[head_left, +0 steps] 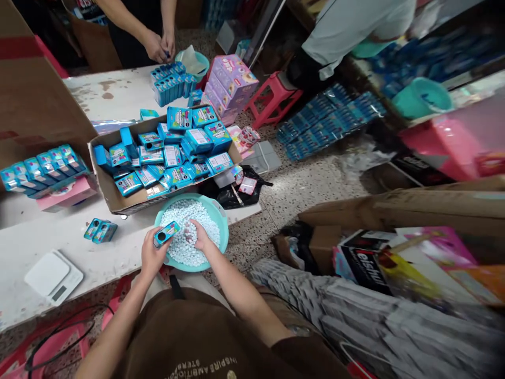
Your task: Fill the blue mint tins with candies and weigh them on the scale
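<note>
A packer's left hand (152, 256) clasps a small blue carton (166, 233), fingers and thumb closed around it, over the rim of a teal plastic basin (223, 231). Just beside the carton, the right hand (200, 237) rests in a heap of small white pellets (183, 237) that nearly fills the basin, its fingers open and loosely spread.

Directly beyond the fingers, a cardboard tray (114, 202) holds a jumble of matching blue cartons (177, 142). To the left of the left fingers, two more cartons (100, 231) lie on a white work table (67, 247), with a white digital kitchen scale (53, 276) farther left. Well beyond the fingers, across the table, a co-worker's hands (158, 47) meet near upright rows of blue cartons (171, 81). Pink-and-purple boxes (231, 84) stand farther right of them, near a red plastic stool (272, 100).
</note>
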Motion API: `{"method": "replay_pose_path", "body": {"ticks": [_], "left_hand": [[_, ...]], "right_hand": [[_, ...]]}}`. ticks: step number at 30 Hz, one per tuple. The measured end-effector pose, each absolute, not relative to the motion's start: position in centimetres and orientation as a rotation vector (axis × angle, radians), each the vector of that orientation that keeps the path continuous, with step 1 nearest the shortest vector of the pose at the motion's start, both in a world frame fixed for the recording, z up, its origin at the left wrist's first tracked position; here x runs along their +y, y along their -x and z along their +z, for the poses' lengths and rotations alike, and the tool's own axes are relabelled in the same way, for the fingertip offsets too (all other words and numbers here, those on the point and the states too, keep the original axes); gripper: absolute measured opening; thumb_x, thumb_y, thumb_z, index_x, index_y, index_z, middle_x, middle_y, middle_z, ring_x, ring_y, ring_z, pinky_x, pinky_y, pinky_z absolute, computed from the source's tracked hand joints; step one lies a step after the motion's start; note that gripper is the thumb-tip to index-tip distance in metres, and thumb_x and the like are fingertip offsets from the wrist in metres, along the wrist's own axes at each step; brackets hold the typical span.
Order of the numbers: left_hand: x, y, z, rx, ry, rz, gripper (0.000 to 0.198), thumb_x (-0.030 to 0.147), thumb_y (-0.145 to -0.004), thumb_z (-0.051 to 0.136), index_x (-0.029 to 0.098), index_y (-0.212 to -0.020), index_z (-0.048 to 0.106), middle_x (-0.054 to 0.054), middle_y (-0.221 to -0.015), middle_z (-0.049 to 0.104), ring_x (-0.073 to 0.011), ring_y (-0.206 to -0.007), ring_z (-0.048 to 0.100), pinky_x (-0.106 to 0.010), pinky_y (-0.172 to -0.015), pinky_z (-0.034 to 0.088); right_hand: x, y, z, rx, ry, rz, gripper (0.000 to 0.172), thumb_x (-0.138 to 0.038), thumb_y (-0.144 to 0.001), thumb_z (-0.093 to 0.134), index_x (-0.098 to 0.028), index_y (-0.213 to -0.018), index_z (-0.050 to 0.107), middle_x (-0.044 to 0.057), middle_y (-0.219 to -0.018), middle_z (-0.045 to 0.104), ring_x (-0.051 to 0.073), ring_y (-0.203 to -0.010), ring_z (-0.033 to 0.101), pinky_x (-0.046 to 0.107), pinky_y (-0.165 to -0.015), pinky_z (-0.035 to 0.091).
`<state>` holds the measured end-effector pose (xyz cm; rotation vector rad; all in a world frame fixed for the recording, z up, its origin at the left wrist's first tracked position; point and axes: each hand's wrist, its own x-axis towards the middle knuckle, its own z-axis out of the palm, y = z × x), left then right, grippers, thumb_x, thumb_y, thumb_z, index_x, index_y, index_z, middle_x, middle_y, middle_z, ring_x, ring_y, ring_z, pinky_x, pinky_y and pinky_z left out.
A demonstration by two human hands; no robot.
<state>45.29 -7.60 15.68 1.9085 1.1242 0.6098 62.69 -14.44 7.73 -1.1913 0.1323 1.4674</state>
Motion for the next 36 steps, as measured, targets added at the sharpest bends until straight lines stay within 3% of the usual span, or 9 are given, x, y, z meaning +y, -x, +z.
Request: {"method": "replay_pose_path", "body": {"ticks": [4,10,15,24,31,36], "left_hand": [[-8.2,-45.3,14.6,1.092,-1.920,0.549,0.038,0.039,-0.076,0.062,0.023,-0.110,0.055,-0.005,-0.110,0.062,-0.0228,-0.105,0.057,-0.038,-0.093,0.044],[-9.3,-46.6,14.4,0.927,-2.068,0.439,0.034,0.026,-0.078,0.057,0.023,-0.111,0.056,-0.006,-0.113,0.062,-0.0237,-0.107,0.055,-0.038,-0.095,0.043],[-10.6,-48.1,15.0,0.785,-2.137,0.350,0.041,0.013,-0.073,0.051,0.023,-0.113,0.056,-0.005,-0.115,0.062,-0.0237,-0.110,0.053,-0.040,-0.096,0.041],[-11.0,-49.4,14.8,0.775,-2.164,0.406,0.043,0.015,-0.072,0.053,0.023,-0.114,0.058,-0.004,-0.113,0.064,-0.0225,-0.105,0.056,-0.037,-0.092,0.043],[-10.7,-49.7,15.1,0.838,-2.164,0.375,0.044,0.016,-0.072,0.056,0.023,-0.116,0.057,-0.003,-0.112,0.065,-0.0223,-0.104,0.057,-0.037,-0.091,0.044],[-10.5,-49.9,15.5,0.844,-2.213,0.361,0.042,0.015,-0.072,0.056,0.023,-0.112,0.059,-0.004,-0.113,0.064,-0.0232,-0.106,0.056,-0.038,-0.092,0.043]], "right_hand": [[-15.6,-62.8,10.5,0.369,0.872,1.434,0.022,-0.041,-0.079,0.051,-0.020,-0.073,0.047,-0.006,-0.052,0.047,0.007,-0.036,0.032,0.016,-0.033,0.024],[-16.3,-62.7,16.1,0.516,0.636,1.173,0.016,-0.033,-0.086,0.041,-0.021,-0.078,0.047,-0.005,-0.057,0.050,0.007,-0.038,0.036,0.016,-0.034,0.025],[-15.8,-62.0,18.8,0.435,0.679,1.090,0.015,-0.033,-0.086,0.041,-0.022,-0.079,0.047,-0.005,-0.058,0.050,0.007,-0.039,0.036,0.016,-0.033,0.025],[-14.6,-60.4,20.1,0.333,0.948,0.898,0.017,-0.036,-0.080,0.047,-0.021,-0.072,0.048,-0.004,-0.059,0.051,0.009,-0.049,0.048,0.021,-0.046,0.040],[-14.1,-60.4,19.8,0.237,0.946,0.870,0.010,-0.030,-0.073,0.053,-0.020,-0.074,0.051,-0.004,-0.062,0.053,0.010,-0.053,0.050,0.022,-0.052,0.042],[-13.9,-60.6,19.8,0.211,0.998,0.868,0.011,-0.029,-0.070,0.055,-0.020,-0.067,0.048,-0.005,-0.058,0.049,0.008,-0.046,0.043,0.021,-0.045,0.035]]}}
